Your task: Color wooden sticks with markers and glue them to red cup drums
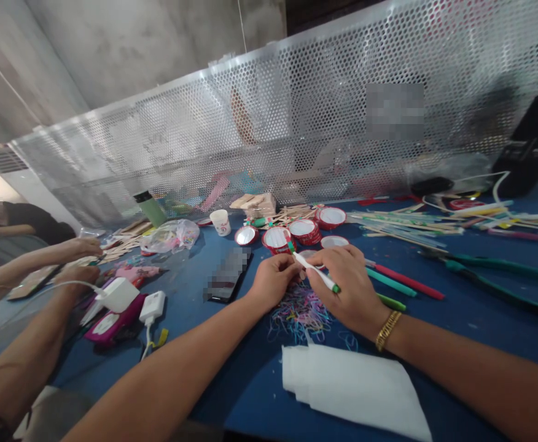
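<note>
A white marker with green ends (315,270) is gripped in my right hand (348,283), its upper end slanting up and to the left. My left hand (272,279) is closed in a pinch beside it, fingertips close to those of the right. What the left fingers hold is hidden. Under both hands lies a heap of thin coloured loops (303,316), like small rubber bands. Folded white cloth or paper (347,380) rests nearer to me. Just beyond the hands are several red-rimmed round tins or rolls (277,238).
A phone (228,276) lies left of my hands, near a paper cup (220,223). Teal-handled pliers (499,285), a red pen (409,281) and thin sticks (407,221) are on the right. Another person's hands (80,248) work at the left, past white chargers (120,296). A perforated metal screen (250,123) stands behind.
</note>
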A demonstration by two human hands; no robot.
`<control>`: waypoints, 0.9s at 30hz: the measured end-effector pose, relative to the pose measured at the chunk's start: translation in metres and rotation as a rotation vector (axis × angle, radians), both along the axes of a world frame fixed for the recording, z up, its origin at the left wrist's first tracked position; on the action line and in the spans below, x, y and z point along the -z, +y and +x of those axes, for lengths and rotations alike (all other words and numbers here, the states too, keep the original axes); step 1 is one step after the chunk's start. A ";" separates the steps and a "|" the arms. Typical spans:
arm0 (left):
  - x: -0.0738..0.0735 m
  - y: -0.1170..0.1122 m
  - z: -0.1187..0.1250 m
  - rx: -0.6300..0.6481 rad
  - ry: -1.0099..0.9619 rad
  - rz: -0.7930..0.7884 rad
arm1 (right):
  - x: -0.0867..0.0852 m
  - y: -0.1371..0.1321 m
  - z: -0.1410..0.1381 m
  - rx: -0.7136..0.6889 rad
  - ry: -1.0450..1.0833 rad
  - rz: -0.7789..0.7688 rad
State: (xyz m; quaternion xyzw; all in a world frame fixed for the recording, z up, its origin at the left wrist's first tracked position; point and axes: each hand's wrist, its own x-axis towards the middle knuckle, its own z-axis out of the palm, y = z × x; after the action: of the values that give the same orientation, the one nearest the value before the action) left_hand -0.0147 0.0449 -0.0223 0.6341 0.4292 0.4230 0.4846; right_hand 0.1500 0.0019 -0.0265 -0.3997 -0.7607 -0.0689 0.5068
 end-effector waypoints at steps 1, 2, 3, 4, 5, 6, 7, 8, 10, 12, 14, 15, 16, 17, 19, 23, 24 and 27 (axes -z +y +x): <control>-0.001 0.000 0.000 -0.001 0.000 -0.005 | 0.000 0.000 0.000 0.012 0.001 0.002; -0.001 -0.001 0.001 -0.001 0.000 -0.009 | 0.000 0.000 0.000 0.025 0.002 0.007; -0.002 -0.001 0.001 0.000 0.000 -0.010 | 0.000 0.000 0.000 0.034 0.002 0.013; -0.002 -0.001 0.001 0.002 0.002 -0.007 | 0.000 0.000 0.000 0.036 0.002 0.018; -0.003 -0.002 0.001 0.003 0.004 0.000 | 0.000 0.000 0.000 0.031 0.000 0.021; -0.003 -0.002 0.001 0.002 0.008 0.010 | 0.000 0.000 0.000 0.019 -0.003 0.020; -0.003 -0.002 0.001 -0.001 0.012 0.021 | 0.000 0.000 0.000 0.007 -0.007 0.016; -0.003 -0.002 0.001 -0.002 0.016 0.026 | 0.000 0.000 0.000 0.000 -0.010 0.012; -0.003 -0.001 0.001 -0.001 0.019 0.024 | 0.000 0.000 0.000 0.012 -0.010 0.008; -0.002 -0.001 0.000 0.006 0.015 0.012 | 0.001 0.001 0.000 0.039 -0.003 0.018; -0.001 0.000 0.000 0.012 0.008 0.004 | 0.001 0.001 0.001 0.044 0.001 0.025; -0.001 0.000 0.000 0.011 0.003 0.005 | 0.001 0.001 0.000 0.034 0.001 0.026; 0.000 0.000 0.000 0.010 0.001 0.005 | 0.001 0.001 0.000 0.021 0.002 0.027; 0.000 0.000 0.000 0.008 -0.003 0.007 | 0.001 0.001 0.000 0.008 0.001 0.025; 0.000 0.000 0.000 0.005 -0.008 0.009 | 0.001 0.001 0.000 0.003 -0.001 0.022; -0.001 0.000 0.001 0.014 -0.006 0.010 | 0.000 0.000 0.000 0.048 0.002 0.030; -0.001 -0.001 0.001 0.013 -0.002 0.010 | 0.000 0.000 0.000 0.048 0.002 0.031; -0.002 -0.001 0.001 0.007 0.001 0.012 | 0.000 0.000 -0.001 0.013 -0.002 0.025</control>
State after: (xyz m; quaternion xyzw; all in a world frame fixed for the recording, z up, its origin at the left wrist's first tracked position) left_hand -0.0138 0.0436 -0.0204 0.6386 0.4246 0.4236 0.4822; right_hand 0.1495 0.0018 -0.0261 -0.3980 -0.7578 -0.0820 0.5105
